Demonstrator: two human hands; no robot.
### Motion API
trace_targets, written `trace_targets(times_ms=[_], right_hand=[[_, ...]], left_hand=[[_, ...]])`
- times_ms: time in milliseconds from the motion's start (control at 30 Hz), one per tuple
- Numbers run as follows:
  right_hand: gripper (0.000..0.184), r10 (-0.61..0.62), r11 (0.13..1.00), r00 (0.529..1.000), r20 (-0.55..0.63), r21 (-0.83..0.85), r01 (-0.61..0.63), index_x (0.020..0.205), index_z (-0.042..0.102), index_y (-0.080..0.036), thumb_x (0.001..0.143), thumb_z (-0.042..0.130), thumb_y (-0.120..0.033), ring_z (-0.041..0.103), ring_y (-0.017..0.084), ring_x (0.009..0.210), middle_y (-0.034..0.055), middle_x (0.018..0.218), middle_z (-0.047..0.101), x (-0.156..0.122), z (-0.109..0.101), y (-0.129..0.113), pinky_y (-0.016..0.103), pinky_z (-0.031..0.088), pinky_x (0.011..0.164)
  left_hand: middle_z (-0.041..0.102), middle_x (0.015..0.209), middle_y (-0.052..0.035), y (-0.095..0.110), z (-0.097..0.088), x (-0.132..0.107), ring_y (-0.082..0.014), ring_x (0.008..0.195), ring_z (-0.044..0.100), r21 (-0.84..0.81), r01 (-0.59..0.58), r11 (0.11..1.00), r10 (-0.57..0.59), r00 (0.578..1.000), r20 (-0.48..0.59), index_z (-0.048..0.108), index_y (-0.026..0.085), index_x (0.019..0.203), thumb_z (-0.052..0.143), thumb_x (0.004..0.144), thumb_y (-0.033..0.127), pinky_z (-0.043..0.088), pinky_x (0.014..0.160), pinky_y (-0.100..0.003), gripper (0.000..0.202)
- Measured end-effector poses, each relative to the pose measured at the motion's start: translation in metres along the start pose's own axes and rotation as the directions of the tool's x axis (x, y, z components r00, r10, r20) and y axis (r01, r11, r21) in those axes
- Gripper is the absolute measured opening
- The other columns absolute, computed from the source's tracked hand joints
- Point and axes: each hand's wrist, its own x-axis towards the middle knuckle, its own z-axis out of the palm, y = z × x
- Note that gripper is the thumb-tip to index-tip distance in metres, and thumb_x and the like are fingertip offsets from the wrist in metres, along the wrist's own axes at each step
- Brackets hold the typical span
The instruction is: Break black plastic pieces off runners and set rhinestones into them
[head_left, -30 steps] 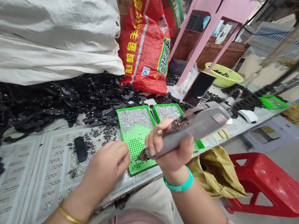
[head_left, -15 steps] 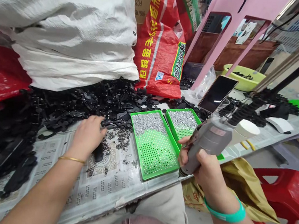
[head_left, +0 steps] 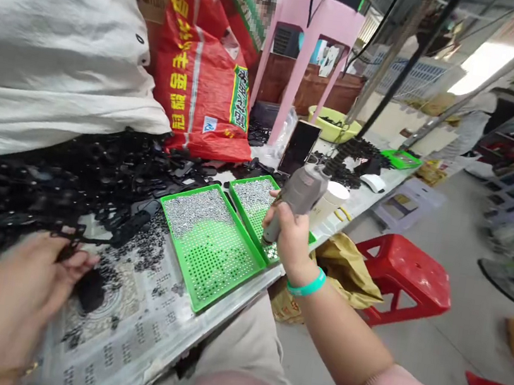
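My left hand (head_left: 26, 291), partly blurred, is pinched on a thin black plastic part (head_left: 81, 236) at the edge of the heap of black parts (head_left: 61, 190). Below its fingertips a dark piece (head_left: 90, 290) lies on the printed table cover, among scattered tiny black bits. My right hand (head_left: 292, 239) is wrapped round a grey electric screwdriver (head_left: 305, 188), nose down over the smaller green tray (head_left: 257, 220). Beside that tray is a larger green tray (head_left: 213, 232) with a perforated plate. Small silvery screws (head_left: 194, 209) are piled at the far ends of both trays.
A white sack (head_left: 57, 50) and a red bag (head_left: 205, 83) stand behind the heap. A phone (head_left: 299, 147) leans near a pink stool (head_left: 304, 27). White cups (head_left: 333, 197) stand right of the screwdriver. A red stool (head_left: 410, 274) is on the floor.
The view has swung to the right. My left hand has drawn back towards me from the heap, with a black part now visible in its fingers. The screwdriver's nose is now over the smaller tray.
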Motion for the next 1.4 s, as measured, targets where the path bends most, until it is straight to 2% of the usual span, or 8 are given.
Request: trace_targets(times_ms=[200,400,567,767,933,1100,1233,1400], right_hand=[[0.038,-0.023,0.961,0.999,0.05,-0.275,0.035,0.107,0.057,-0.018,0.078,0.061,-0.042,0.056,0.016,0.075,0.0033,0.083,0.061,0.005,0.003,0.007,0.033,0.047,0.072],[0.049,-0.376,0.845,0.922,0.086,-0.377,0.38,0.132,0.039,-0.029,0.085,0.053,-0.034,0.052,0.021,0.107,0.0091,0.123,0.045,-0.043,0.016,-0.018,0.04,0.046,0.089],[0.083,-0.276,0.603,0.522,0.807,-0.278,0.748,0.137,0.035,-0.02,0.069,0.066,-0.058,0.022,0.037,0.136,0.0146,0.144,0.032,-0.069,0.057,-0.032,0.057,0.023,0.108],[0.03,-0.01,0.74,0.388,0.921,-0.254,0.622,0.093,0.056,-0.016,0.082,0.057,-0.044,0.06,0.018,0.08,0.0059,0.086,0.064,-0.079,0.089,-0.024,0.03,0.047,0.068],[0.031,0.176,0.796,0.513,0.84,-0.428,0.428,0.1,0.054,-0.016,0.084,0.053,-0.043,0.06,0.017,0.075,0.0064,0.09,0.065,-0.122,0.116,-0.019,0.027,0.044,0.064],[0.038,0.124,0.832,0.303,0.945,-0.266,0.487,0.114,0.055,-0.02,0.084,0.054,-0.044,0.062,0.017,0.087,0.0054,0.103,0.067,-0.113,0.137,-0.017,0.026,0.045,0.071],[0.023,0.147,0.521,0.514,0.845,-0.508,0.686,0.088,0.065,-0.018,0.091,0.046,-0.032,0.06,0.017,0.082,0.0058,0.088,0.067,-0.067,0.16,-0.004,0.028,0.044,0.071],[0.01,0.14,0.371,0.515,0.846,-0.527,0.765,0.079,0.064,-0.012,0.081,0.055,-0.017,0.059,0.022,0.084,0.0115,0.086,0.064,-0.044,0.188,0.021,0.031,0.045,0.068]], left_hand=[[0.048,0.052,0.0063,-0.021,0.007,-0.056,-0.0044,0.037,0.036,-0.138,0.388,0.911,-0.347,0.903,0.253,0.055,0.017,0.076,0.054,0.071,0.011,0.042,0.043,-0.02,0.009],[0.043,0.05,0.0085,-0.03,0.01,-0.08,-0.0038,0.035,0.03,-0.056,0.44,0.896,-0.396,0.85,0.349,0.049,0.02,0.074,0.061,0.068,0.024,0.039,0.04,-0.02,0.015],[0.038,0.044,0.0108,-0.033,0.005,-0.087,-0.0039,0.031,0.024,0.144,0.372,0.917,-0.396,0.813,0.427,0.048,0.021,0.074,0.065,0.067,0.043,0.036,0.034,-0.022,0.029],[0.048,0.053,0.0076,-0.039,-0.024,-0.097,-0.0051,0.035,0.037,-0.057,0.318,0.946,-0.291,0.916,0.275,0.057,0.018,0.079,0.067,0.068,0.048,0.041,0.038,-0.023,0.033],[0.068,0.099,-0.007,-0.051,-0.038,-0.117,-0.0206,0.092,0.063,-0.411,0.388,0.825,-0.336,0.921,0.194,0.065,0.017,0.1,0.068,0.072,0.041,0.054,0.075,-0.032,0.037],[0.07,0.094,-0.0087,-0.058,-0.051,-0.111,-0.0232,0.09,0.065,-0.463,0.383,0.799,-0.432,0.902,0.001,0.068,0.014,0.087,0.07,0.069,0.027,0.054,0.079,-0.036,0.022],[0.069,0.081,-0.0066,-0.055,-0.065,-0.102,-0.0171,0.067,0.065,-0.351,0.409,0.842,-0.436,0.9,0.0,0.065,0.013,0.085,0.071,0.069,0.029,0.054,0.061,-0.029,0.022],[0.065,0.075,-0.0041,-0.054,-0.071,-0.102,-0.0187,0.074,0.062,-0.335,0.438,0.835,-0.427,0.898,0.11,0.066,0.014,0.078,0.071,0.068,0.035,0.055,0.068,-0.034,0.024]])
